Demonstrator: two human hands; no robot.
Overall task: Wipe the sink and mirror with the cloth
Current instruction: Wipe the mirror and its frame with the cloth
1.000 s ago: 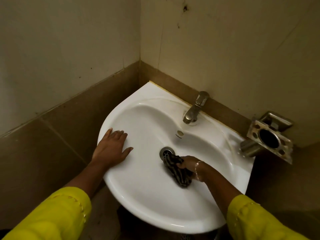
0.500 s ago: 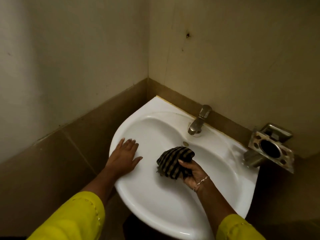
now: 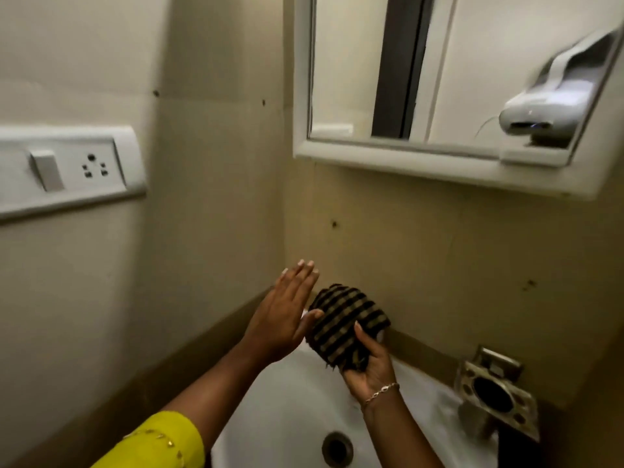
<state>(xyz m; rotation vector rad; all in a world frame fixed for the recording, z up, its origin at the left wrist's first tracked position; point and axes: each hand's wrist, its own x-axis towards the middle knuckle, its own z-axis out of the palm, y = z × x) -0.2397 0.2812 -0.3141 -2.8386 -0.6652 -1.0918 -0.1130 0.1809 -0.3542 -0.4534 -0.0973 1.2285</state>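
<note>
Brown-and-black striped cloth (image 3: 347, 320) is now being held above the white ceramic sink (image 3: 290, 407), no longer down in the basin. The right hand (image 3: 369, 369) is gripping it. The left hand (image 3: 283, 315), lifted off the rim, is hovering flat and open, thumb touching the cloth. A white-framed mirror (image 3: 354, 79) is hanging above, and a metal wall holder (image 3: 496, 393) is sitting beside the sink.

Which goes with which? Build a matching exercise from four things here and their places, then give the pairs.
Things:
1. cloth
2. drain
3. socket panel
4. mirror

Places:
a. on the left wall
b. held in the right hand
c. hung above the sink
d. at the bottom of the sink

Pairs: 1-b, 2-d, 3-a, 4-c
</note>
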